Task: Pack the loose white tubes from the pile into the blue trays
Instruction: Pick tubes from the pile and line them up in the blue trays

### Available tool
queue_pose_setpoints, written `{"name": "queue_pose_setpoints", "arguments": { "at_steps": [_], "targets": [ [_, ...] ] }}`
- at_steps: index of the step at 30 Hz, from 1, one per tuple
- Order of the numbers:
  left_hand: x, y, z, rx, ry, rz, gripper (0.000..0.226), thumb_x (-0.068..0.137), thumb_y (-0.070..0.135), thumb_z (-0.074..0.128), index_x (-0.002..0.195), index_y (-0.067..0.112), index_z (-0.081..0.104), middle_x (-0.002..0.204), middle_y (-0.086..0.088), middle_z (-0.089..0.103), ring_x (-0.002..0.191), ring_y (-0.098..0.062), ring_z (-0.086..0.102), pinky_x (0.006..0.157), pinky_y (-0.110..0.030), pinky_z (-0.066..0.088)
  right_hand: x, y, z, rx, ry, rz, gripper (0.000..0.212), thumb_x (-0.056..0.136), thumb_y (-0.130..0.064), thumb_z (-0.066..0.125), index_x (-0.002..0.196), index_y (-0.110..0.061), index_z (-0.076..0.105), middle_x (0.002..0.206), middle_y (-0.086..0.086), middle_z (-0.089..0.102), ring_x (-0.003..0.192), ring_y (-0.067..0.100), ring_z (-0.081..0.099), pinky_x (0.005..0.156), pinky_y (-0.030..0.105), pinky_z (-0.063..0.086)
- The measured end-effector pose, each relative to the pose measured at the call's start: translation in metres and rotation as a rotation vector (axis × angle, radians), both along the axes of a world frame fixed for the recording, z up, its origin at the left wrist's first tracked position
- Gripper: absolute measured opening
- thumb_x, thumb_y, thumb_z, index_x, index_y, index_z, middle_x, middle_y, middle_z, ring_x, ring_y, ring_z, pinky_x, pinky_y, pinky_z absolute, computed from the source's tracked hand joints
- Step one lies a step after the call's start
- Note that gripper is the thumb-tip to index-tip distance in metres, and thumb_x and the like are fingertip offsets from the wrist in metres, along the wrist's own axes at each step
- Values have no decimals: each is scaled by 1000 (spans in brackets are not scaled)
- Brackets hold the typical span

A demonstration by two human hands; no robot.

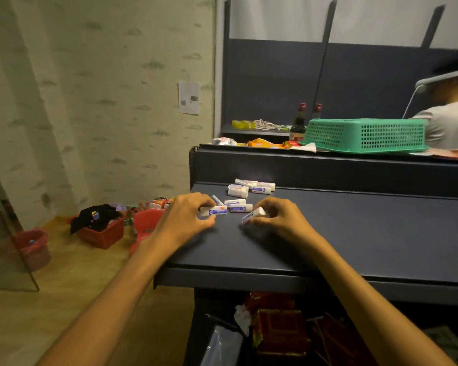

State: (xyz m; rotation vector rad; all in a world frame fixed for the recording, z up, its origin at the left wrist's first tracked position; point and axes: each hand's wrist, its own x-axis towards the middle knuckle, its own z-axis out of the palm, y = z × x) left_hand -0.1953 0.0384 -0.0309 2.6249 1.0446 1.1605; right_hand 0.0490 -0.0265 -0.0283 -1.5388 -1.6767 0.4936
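Head view: left hand [187, 216] pinching white tube [213, 210], right hand [278, 217] pinching another tube [255, 214], near shelf's [354, 233] left edge; tube pile [251, 187] by back edge.

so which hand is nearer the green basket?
Right. The right hand pinches a white tube on the shelf, below and left of the green basket. The left hand, gripping another tube, is farther left, so farther away.
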Motion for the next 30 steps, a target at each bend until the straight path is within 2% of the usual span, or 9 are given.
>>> {"name": "queue_pose_setpoints", "arguments": {
  "at_steps": [6,11,14,17,21,22,26,28,30],
  "targets": [
    [10,4,2,17,-24,-25,20,75,15,74,95,17,73,89,2,70,74,-13,63,70,-35,57,14,0,7,-2,163,56,19,83,-11,73,101,-18,68,96,-3,72,90,13,69,81,25,57],
    [21,2,5,18,-22,-44,20,77,17,74,97,16,73,91,4,69,76,-11,62,71,-32,56,20,-5,10,0,355,13,32,81,-3,73,109,-11,59,103,4,68,89,12,69,73,20,56],
    [33,2,4,29,-23,-54,22,77,17,75,99,15,72,93,2,70,77,-11,62,72,-29,57,28,-9,9,10,441,-5,28,81,-2,73,105,-7,59,99,7,70,92,18,69,75,21,55],
    [50,-1,3,33,-47,-85,24,76,14,76,99,12,72,95,-1,71,77,-9,61,72,-22,55,40,-19,9,32,462,-16,27,86,-3,67,111,-14,66,102,7,70,98,21,67,79,23,55],
    [82,-7,4,35,-86,-159,20,73,12,75,93,13,73,90,1,71,76,-11,63,69,-29,57,67,-40,8,50,445,-67,39,92,-9,61,128,-24,57,104,4,68,98,18,66,86,27,55],
    [92,-10,4,35,-88,-170,20,73,15,73,93,13,73,89,2,71,75,-12,63,69,-30,57,76,-47,8,64,445,-98,38,92,-9,63,127,-22,55,103,4,68,97,19,66,85,26,54],
    [146,-25,8,41,-74,-235,19,74,19,71,92,14,72,87,3,70,73,-13,63,69,-34,57,121,-85,10,138,422,-185,15,89,-5,64,100,-15,59,92,0,68,88,13,65,70,17,52],
    [182,-38,11,55,-73,-280,19,74,20,70,92,13,73,86,3,70,71,-13,62,68,-34,57,149,-109,14,157,408,-189,10,91,-6,63,98,-13,63,87,1,69,78,8,64,68,17,52],
    [222,-54,12,55,-76,-326,22,73,24,66,91,13,73,85,3,70,70,-13,62,66,-33,56,182,-135,17,174,381,-210,10,93,-8,61,100,-12,66,85,5,70,74,13,64,67,22,53]
  ]
}}
